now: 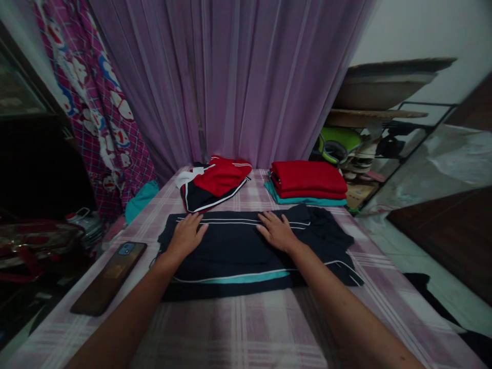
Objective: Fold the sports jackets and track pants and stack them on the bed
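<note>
A dark navy garment [238, 246] with white piping lies folded lengthwise across the table, a strip of turquoise showing near its front edge. On its left part rests my left hand [188, 233], flat with the fingers spread. My right hand [277, 231] lies open on the cloth right of the middle, by the white stripes. Neither hand grips anything. The garment's right end is bunched and less even. Just behind it are a loose red and navy garment [221, 179] and a folded red and turquoise stack [309, 180].
A phone [109, 279] lies face down at the left on the checked tablecloth [246, 328]. Purple curtains [246, 82] hang right behind the table. At the right stands a cluttered rack [369, 128]; a clear container [82, 223] is low at the left.
</note>
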Demonstrator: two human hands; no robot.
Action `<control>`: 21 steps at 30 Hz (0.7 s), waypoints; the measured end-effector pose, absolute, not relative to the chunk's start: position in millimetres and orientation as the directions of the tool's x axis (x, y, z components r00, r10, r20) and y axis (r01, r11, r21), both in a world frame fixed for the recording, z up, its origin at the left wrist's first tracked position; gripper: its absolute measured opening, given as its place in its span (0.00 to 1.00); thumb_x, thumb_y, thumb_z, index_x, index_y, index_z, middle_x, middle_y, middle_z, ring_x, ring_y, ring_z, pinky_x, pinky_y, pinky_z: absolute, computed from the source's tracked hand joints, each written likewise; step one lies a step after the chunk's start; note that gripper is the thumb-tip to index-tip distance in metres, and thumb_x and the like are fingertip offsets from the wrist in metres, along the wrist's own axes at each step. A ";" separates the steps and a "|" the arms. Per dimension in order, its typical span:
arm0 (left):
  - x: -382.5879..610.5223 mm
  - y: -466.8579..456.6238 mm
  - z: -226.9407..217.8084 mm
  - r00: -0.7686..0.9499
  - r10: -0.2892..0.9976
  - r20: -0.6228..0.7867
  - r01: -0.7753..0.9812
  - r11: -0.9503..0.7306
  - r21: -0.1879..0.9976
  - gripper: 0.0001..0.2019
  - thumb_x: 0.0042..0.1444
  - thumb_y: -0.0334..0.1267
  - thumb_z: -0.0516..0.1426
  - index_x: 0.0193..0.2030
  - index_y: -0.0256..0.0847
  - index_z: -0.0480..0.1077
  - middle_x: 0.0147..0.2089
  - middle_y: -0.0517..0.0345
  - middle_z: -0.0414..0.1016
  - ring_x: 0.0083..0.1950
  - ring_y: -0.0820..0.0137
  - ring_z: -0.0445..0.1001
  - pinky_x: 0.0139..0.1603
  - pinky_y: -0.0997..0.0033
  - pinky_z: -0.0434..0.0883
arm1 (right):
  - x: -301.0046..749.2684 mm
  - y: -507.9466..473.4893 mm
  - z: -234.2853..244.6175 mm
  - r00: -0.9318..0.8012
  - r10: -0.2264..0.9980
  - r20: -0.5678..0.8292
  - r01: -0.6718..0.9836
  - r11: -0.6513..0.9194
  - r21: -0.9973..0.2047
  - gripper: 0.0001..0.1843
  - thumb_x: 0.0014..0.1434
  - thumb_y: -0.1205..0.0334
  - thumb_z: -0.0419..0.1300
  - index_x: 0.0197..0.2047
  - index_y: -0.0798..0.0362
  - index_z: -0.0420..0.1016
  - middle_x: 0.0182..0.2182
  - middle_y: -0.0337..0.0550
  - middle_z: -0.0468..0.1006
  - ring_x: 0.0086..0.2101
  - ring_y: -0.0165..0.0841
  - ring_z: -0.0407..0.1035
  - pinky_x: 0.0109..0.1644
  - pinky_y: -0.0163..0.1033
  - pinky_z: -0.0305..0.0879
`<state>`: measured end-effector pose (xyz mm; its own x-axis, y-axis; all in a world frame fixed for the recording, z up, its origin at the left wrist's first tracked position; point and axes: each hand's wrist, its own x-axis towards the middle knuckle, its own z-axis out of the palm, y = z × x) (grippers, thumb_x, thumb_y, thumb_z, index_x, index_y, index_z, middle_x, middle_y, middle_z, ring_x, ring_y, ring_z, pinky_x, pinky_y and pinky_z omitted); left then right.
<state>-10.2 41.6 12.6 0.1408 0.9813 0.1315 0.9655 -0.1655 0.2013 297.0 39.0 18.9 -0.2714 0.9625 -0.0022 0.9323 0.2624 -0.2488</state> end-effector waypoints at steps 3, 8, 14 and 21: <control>-24.3 43.1 11.8 0.110 0.976 0.190 0.993 -0.116 0.017 0.30 0.64 0.53 0.45 0.67 0.40 0.63 0.70 0.44 0.61 0.72 0.51 0.55 0.70 0.42 0.49 | 277.3 41.4 26.5 -0.359 0.926 0.118 0.891 0.377 -0.252 0.31 0.69 0.44 0.42 0.71 0.46 0.56 0.70 0.49 0.54 0.69 0.43 0.46 0.69 0.62 0.36; -25.2 41.4 4.2 0.003 1.000 0.001 0.997 -0.003 -0.080 0.32 0.64 0.56 0.43 0.72 0.44 0.54 0.74 0.46 0.53 0.74 0.51 0.49 0.68 0.36 0.49 | 303.0 60.7 6.6 -0.291 0.955 -0.052 0.949 0.281 -0.144 0.31 0.70 0.46 0.38 0.71 0.48 0.56 0.70 0.48 0.55 0.68 0.41 0.46 0.70 0.59 0.36; -22.5 43.3 3.9 -0.044 0.998 -0.046 0.996 0.040 -0.083 0.34 0.64 0.58 0.40 0.73 0.47 0.51 0.76 0.48 0.47 0.75 0.53 0.45 0.68 0.34 0.48 | 367.7 65.5 -15.1 0.173 0.984 0.052 0.984 -0.171 -0.041 0.32 0.70 0.48 0.37 0.70 0.52 0.57 0.70 0.51 0.55 0.68 0.44 0.47 0.67 0.64 0.41; -20.9 43.3 2.5 -0.061 0.997 -0.048 0.995 0.057 -0.084 0.35 0.63 0.59 0.41 0.72 0.45 0.51 0.76 0.47 0.45 0.75 0.53 0.46 0.68 0.34 0.48 | 373.9 60.6 -4.7 0.276 0.953 0.121 0.961 -0.274 -0.037 0.30 0.70 0.51 0.38 0.66 0.57 0.62 0.66 0.57 0.62 0.63 0.45 0.57 0.62 0.57 0.54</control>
<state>-20.9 43.3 2.5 -0.0613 0.9970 -0.0478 0.9948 0.0571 -0.0840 373.9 60.6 -4.7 0.2765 0.9534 0.1210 0.9610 -0.2740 -0.0366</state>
